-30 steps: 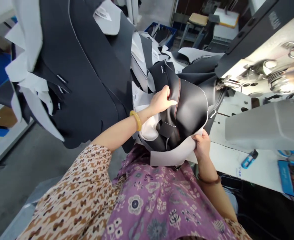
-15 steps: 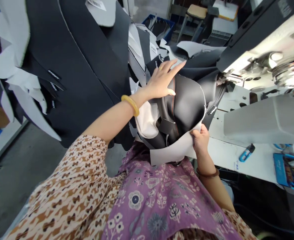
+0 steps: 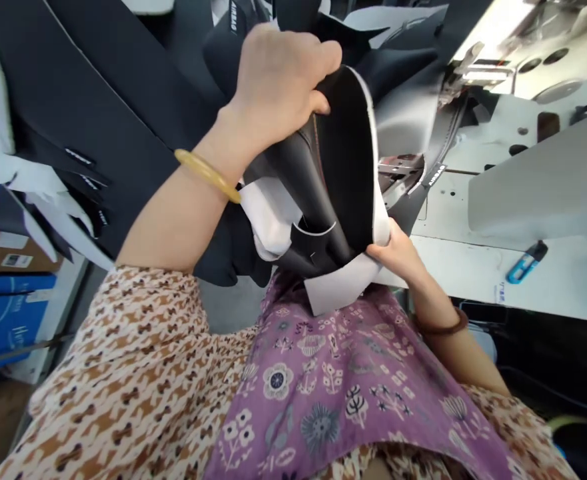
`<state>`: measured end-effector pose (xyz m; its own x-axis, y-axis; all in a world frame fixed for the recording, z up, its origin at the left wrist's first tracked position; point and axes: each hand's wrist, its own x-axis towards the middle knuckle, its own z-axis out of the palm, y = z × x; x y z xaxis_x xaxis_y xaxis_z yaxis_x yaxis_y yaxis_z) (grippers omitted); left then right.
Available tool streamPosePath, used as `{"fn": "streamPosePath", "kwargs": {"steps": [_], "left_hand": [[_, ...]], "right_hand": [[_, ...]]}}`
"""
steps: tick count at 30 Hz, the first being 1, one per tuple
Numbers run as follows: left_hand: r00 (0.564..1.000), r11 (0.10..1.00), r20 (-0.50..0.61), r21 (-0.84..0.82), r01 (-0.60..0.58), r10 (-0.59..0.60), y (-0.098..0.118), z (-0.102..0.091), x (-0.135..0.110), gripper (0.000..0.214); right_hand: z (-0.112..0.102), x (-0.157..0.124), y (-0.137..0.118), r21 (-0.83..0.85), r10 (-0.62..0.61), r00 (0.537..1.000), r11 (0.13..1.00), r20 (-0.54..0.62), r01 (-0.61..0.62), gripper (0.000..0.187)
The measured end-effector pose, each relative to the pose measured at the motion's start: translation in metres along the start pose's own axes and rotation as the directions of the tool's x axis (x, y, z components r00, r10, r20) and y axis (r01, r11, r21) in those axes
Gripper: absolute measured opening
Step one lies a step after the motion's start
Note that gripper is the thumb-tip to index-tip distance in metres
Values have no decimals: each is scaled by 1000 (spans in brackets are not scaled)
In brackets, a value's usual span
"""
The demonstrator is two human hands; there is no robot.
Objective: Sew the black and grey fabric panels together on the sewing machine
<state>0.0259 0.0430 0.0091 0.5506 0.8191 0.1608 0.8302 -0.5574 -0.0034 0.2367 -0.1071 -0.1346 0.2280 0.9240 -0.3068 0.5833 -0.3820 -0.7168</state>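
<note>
My left hand (image 3: 279, 83) is closed on the upper edge of a black leather seat cover (image 3: 348, 170), lifting it so that its dark surface bends into a hollow. Orange-red stitching runs down beside the fold. My right hand (image 3: 399, 255) pinches the pale edge lower down, where a light grey strip (image 3: 342, 287) hangs off over my apron. An "AIRBAG" tag (image 3: 436, 175) sticks out on the cover's right side. White backing (image 3: 273, 217) shows at the left of the cover. My left fingertips are partly hidden behind the leather.
To the right stands a sewing machine (image 3: 538, 177) on a white table (image 3: 453, 267), with a blue utility knife (image 3: 527, 262) lying on it. More black cover pieces (image 3: 118, 153) hang at the left. Blue boxes (image 3: 8, 320) stand at the far left.
My left hand went from lying spread on the cover to gripping its upper edge and raising it. The cover is now bent up; my right hand still pinches the pale edge.
</note>
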Motion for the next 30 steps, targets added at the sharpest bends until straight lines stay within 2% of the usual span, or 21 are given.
{"fn": "streamPosePath", "kwargs": {"steps": [4, 7, 9, 10, 11, 12, 13, 14, 16, 18, 19, 21, 23, 25, 26, 28, 29, 30], "left_hand": [[1000, 998, -10, 63, 10, -9, 1, 27, 14, 45], [989, 993, -130, 85, 82, -70, 12, 38, 0, 61], [989, 993, -137, 116, -29, 45, 24, 45, -23, 65], [984, 980, -63, 120, -161, 169, 30, 50, -37, 56], [936, 931, 71, 97, -351, 346, 36, 56, -52, 42], [856, 863, 162, 40, -503, 491, 41, 63, -67, 31], [793, 808, 187, -10, -588, 580, 46, 71, -80, 26], [751, 769, 183, -56, -636, 635, 50, 78, -90, 28], [743, 758, 149, -119, -641, 652, 58, 92, -101, 35], [748, 763, 150, -133, -633, 647, 64, 102, -100, 37], [736, 755, 169, -120, -645, 656, 67, 105, -97, 36], [695, 722, 221, -71, -688, 684, 72, 109, -89, 36], [664, 695, 258, -45, -718, 702, 75, 110, -84, 39], [659, 691, 256, -56, -721, 707, 76, 110, -82, 42], [658, 690, 247, -67, -720, 711, 76, 111, -81, 42], [647, 681, 253, -73, -729, 719, 75, 113, -81, 39], [640, 675, 258, -73, -734, 724, 74, 115, -81, 37], [631, 668, 266, -70, -741, 729, 74, 117, -80, 35]], "right_hand": [[-15, 14, 13, 93, 70, 996, 993, 48, -75, 18], [-14, 21, 19, 222, 90, 994, 970, 60, -101, 12], [-11, 24, 21, 289, 88, 995, 953, 39, -96, 16], [-9, 25, 22, 313, 83, 996, 946, 32, -89, 17], [-7, 26, 22, 334, 78, 996, 939, 32, -84, 17], [-6, 27, 23, 351, 71, 997, 933, 38, -80, 17], [-5, 28, 23, 363, 63, 997, 929, 44, -75, 16], [-4, 30, 23, 371, 58, 997, 926, 48, -72, 15], [-3, 33, 23, 372, 45, 998, 926, 46, -59, 15], [-3, 34, 23, 334, 30, 999, 941, 45, -43, 15], [-3, 33, 22, 287, 24, 999, 957, 42, -35, 15], [-5, 26, 19, 131, 0, 1000, 991, -1, 0, 12], [-7, 14, 13, -62, -124, 985, 991, -122, 117, 20], [-9, -3, 4, -201, -315, 926, 940, -207, 275, 36], [-9, -11, -1, -236, -422, 887, 896, -186, 377, 38], [-6, -25, -12, -249, -613, 789, 769, -30, 588, 37], [-4, -31, -17, -204, -696, 711, 686, 95, 699, 32], [-2, -37, -22, -114, -764, 600, 591, 239, 798, 26]]}}
